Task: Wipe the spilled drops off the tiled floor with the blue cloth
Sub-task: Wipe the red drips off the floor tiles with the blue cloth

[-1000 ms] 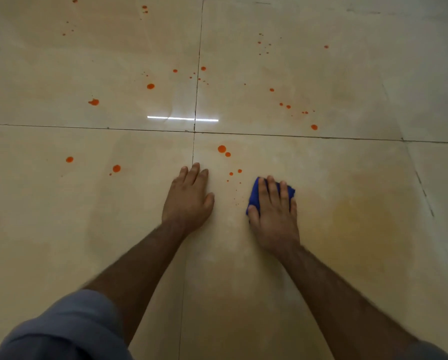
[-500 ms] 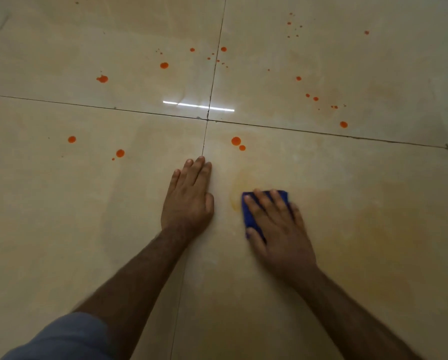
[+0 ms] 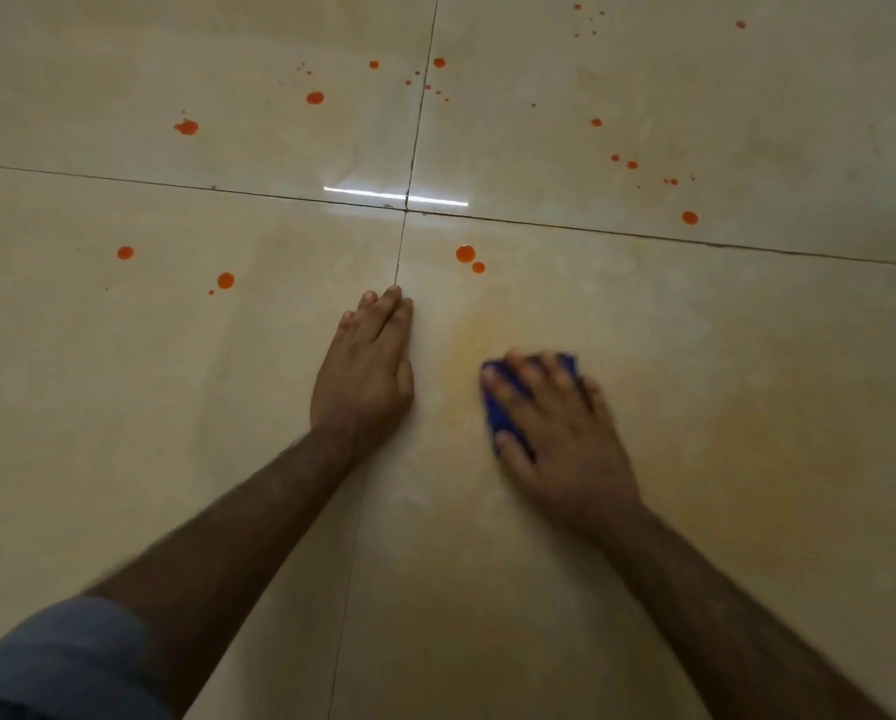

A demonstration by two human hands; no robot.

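Observation:
My right hand (image 3: pixel 555 423) presses flat on the blue cloth (image 3: pixel 500 415), which shows under the spread fingers and beside the thumb; hand and cloth are motion-blurred. My left hand (image 3: pixel 365 371) rests flat on the beige tiled floor (image 3: pixel 175 407), fingers straight, beside the vertical grout line. Two orange drops (image 3: pixel 465 254) lie just beyond the cloth. A faint orange smear (image 3: pixel 474 335) marks the tile between the drops and the cloth. More orange drops lie at the left (image 3: pixel 226 280) and on the far tiles (image 3: pixel 315 98), (image 3: pixel 689 217).
Dark grout lines cross at a joint (image 3: pixel 406 209) ahead of my left hand, with a bright light reflection (image 3: pixel 373 193) over it. A wider yellowish stain (image 3: pixel 757 433) tints the tile right of my right hand. My blue-grey sleeve (image 3: pixel 56 662) fills the lower left corner.
My right hand has slid the cloth over the small drops near it, leaving a faint smear, and is now moving slightly right. The view has shifted forward; my left hand stays planted.

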